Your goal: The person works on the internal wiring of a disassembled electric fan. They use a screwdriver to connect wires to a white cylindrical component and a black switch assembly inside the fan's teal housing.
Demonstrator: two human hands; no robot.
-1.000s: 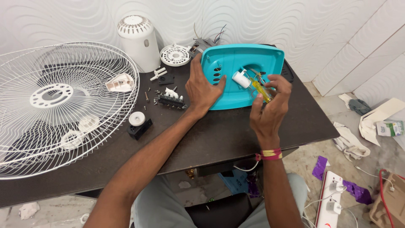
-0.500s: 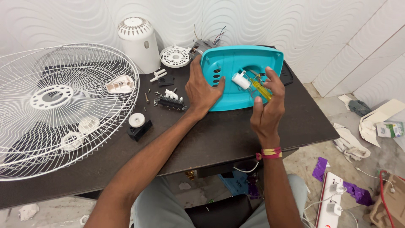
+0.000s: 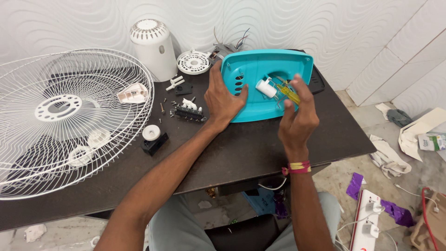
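White wave-textured wall (image 3: 93, 18), white tiled wall (image 3: 409, 51) at right, dark table (image 3: 241, 153), littered grey floor (image 3: 339, 176).

Bare forearms; red-and-yellow thread band (image 3: 296, 167) circles the right wrist.

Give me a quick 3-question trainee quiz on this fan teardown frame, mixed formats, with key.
1. True or false: the left hand rests flat on the teal housing.
2. Which does the right hand hold? A) yellow-handled screwdriver B) pliers C) hammer
3. Fill in: the white wire fan guard lies on the ____ side of the dark table.

Key: 1 true. 2 A. 3 left.
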